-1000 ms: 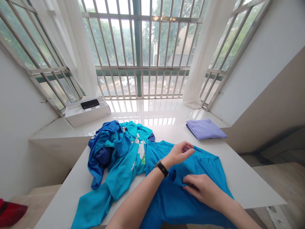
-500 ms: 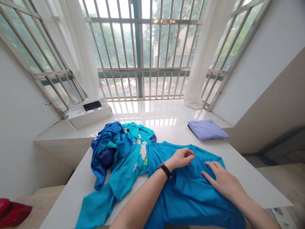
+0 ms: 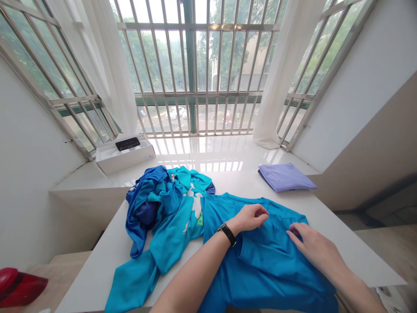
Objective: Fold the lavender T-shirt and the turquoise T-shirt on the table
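Observation:
A plain blue shirt (image 3: 267, 265) lies spread and wrinkled over the front right of the white table, its lower part reaching the near edge. My left hand (image 3: 250, 217), with a black-strapped watch on the wrist, is over its upper middle. The fingers are curled in a pinch at the cloth, fingertips partly hidden. My right hand (image 3: 314, 243) is at the shirt's right side, thumb and fingers bent together on the fabric. Left of the shirt, touching it, is a teal garment (image 3: 172, 248) with a white print, beside a heap of darker blue clothes (image 3: 146, 195).
A folded lavender cloth (image 3: 288, 177) lies at the back right of the white table (image 3: 100, 261). On the sill at back left is a white box (image 3: 127, 161) with a black object (image 3: 128, 143) on it. A red object (image 3: 21, 287) is low at left. Barred windows stand behind.
My right hand has moved slightly right, and its outstretched fingers have closed in on the cloth. My left hand stays nearly where it was. The view has shifted slightly.

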A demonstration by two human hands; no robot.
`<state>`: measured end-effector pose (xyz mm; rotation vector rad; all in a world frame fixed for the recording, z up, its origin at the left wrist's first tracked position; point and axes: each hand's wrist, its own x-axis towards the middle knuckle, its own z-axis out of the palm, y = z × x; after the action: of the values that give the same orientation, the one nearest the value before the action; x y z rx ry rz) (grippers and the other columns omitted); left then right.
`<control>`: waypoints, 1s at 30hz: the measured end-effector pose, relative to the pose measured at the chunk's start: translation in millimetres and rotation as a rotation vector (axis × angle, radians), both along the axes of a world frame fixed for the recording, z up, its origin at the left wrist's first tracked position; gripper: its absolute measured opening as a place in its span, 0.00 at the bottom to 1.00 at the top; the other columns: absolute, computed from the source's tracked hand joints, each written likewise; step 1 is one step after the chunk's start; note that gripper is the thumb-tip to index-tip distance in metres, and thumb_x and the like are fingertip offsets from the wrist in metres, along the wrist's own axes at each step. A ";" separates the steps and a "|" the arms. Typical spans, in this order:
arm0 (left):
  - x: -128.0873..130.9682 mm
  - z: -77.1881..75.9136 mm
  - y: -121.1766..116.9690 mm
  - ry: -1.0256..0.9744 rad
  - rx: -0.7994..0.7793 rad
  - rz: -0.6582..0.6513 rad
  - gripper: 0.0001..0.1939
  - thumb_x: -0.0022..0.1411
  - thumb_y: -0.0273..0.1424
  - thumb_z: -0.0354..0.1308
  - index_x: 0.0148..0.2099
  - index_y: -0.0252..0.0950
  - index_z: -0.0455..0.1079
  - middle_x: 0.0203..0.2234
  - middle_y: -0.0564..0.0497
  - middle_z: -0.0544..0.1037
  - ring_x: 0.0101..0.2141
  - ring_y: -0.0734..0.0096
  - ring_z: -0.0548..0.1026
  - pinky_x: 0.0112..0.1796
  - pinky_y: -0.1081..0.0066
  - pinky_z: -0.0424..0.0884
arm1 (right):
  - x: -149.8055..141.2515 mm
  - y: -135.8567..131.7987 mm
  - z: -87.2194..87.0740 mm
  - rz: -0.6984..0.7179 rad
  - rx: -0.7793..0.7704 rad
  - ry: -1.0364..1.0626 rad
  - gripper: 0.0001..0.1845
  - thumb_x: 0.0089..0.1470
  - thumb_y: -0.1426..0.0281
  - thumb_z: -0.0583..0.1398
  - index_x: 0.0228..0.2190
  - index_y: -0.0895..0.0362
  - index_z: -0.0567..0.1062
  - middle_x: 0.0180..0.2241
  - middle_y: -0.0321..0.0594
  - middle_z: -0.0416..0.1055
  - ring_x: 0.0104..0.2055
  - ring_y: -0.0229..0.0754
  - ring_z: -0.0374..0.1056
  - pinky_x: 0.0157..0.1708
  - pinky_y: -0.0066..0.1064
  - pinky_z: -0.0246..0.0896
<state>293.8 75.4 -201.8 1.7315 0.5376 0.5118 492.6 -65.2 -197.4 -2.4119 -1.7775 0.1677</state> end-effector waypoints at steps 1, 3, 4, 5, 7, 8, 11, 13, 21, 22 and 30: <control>0.3 -1.0 0.1 0.004 0.003 -0.001 0.13 0.61 0.33 0.56 0.45 0.33 0.73 0.27 0.50 0.76 0.26 0.70 0.74 0.26 0.73 0.71 | -0.8 -0.3 2.0 -0.007 -0.020 0.015 0.19 0.60 0.54 0.48 0.33 0.50 0.73 0.36 0.40 0.75 0.33 0.47 0.72 0.30 0.36 0.60; 0.6 -2.1 0.0 0.016 0.006 -0.002 0.14 0.61 0.34 0.56 0.46 0.33 0.74 0.27 0.50 0.76 0.26 0.70 0.74 0.26 0.72 0.72 | -2.1 -0.3 6.1 -0.018 -0.041 0.047 0.18 0.60 0.55 0.49 0.30 0.50 0.72 0.32 0.39 0.75 0.32 0.47 0.72 0.29 0.35 0.59; 0.6 -2.0 -0.2 0.022 0.008 -0.002 0.14 0.61 0.34 0.56 0.46 0.33 0.74 0.27 0.50 0.76 0.26 0.70 0.74 0.27 0.72 0.72 | -2.2 -0.1 7.9 -0.019 -0.038 0.063 0.17 0.60 0.55 0.49 0.30 0.50 0.72 0.31 0.38 0.75 0.31 0.46 0.71 0.28 0.35 0.58; 0.4 -1.6 -0.4 0.029 0.010 -0.003 0.14 0.61 0.34 0.56 0.46 0.33 0.74 0.27 0.50 0.76 0.26 0.70 0.74 0.27 0.72 0.72 | -2.0 0.1 9.4 -0.019 -0.032 0.079 0.17 0.59 0.55 0.49 0.30 0.50 0.72 0.31 0.38 0.75 0.31 0.46 0.71 0.28 0.35 0.58; -0.1 0.4 -1.0 0.041 0.017 -0.002 0.14 0.61 0.34 0.56 0.46 0.33 0.74 0.27 0.50 0.77 0.26 0.70 0.74 0.27 0.72 0.72 | -0.8 0.5 11.6 -0.022 -0.017 0.113 0.18 0.59 0.54 0.50 0.30 0.50 0.72 0.30 0.38 0.76 0.31 0.46 0.71 0.28 0.34 0.58; -0.4 1.7 -1.5 0.048 0.024 -0.002 0.14 0.61 0.34 0.55 0.46 0.33 0.74 0.27 0.50 0.77 0.25 0.70 0.74 0.27 0.72 0.72 | -0.1 0.6 12.6 -0.024 -0.008 0.131 0.18 0.59 0.53 0.50 0.30 0.50 0.72 0.30 0.38 0.76 0.31 0.46 0.71 0.28 0.34 0.59; -1.1 5.1 -2.9 0.067 0.064 -0.002 0.13 0.61 0.33 0.55 0.45 0.33 0.74 0.28 0.49 0.78 0.25 0.70 0.75 0.28 0.72 0.72 | 0.0 -0.3 16.4 -0.035 0.031 0.177 0.18 0.59 0.53 0.50 0.31 0.49 0.72 0.31 0.37 0.76 0.31 0.45 0.71 0.30 0.34 0.60; -1.2 5.7 -3.6 0.059 0.093 -0.001 0.13 0.62 0.34 0.55 0.44 0.33 0.74 0.29 0.49 0.78 0.26 0.70 0.75 0.29 0.72 0.72 | -1.8 -1.6 19.9 -0.043 0.059 0.199 0.17 0.59 0.53 0.51 0.31 0.49 0.72 0.31 0.36 0.76 0.32 0.45 0.71 0.32 0.34 0.60; 0.7 6.9 -5.6 0.070 0.155 -0.014 0.13 0.64 0.35 0.52 0.44 0.33 0.72 0.31 0.48 0.78 0.28 0.69 0.76 0.29 0.72 0.72 | 0.4 -5.8 28.0 0.076 0.096 0.314 0.17 0.59 0.54 0.53 0.31 0.51 0.74 0.32 0.37 0.77 0.34 0.45 0.72 0.37 0.35 0.63; 0.6 8.1 -6.2 0.083 0.167 -0.016 0.13 0.64 0.34 0.52 0.44 0.33 0.72 0.31 0.48 0.78 0.28 0.69 0.77 0.29 0.72 0.72 | 3.6 -5.7 28.5 0.091 0.094 0.331 0.17 0.59 0.55 0.53 0.31 0.51 0.74 0.33 0.37 0.77 0.34 0.45 0.72 0.37 0.35 0.64; 1.6 18.1 -3.7 0.265 0.229 -0.083 0.14 0.65 0.33 0.50 0.49 0.32 0.69 0.35 0.47 0.80 0.30 0.69 0.78 0.31 0.72 0.73 | 40.0 5.7 41.7 0.061 0.181 0.263 0.15 0.57 0.59 0.53 0.35 0.53 0.76 0.37 0.41 0.78 0.34 0.45 0.72 0.37 0.35 0.65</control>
<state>295.4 71.7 -183.6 2.0484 0.6088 0.2937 532.6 -59.6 -155.6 -2.1034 -1.6713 0.3010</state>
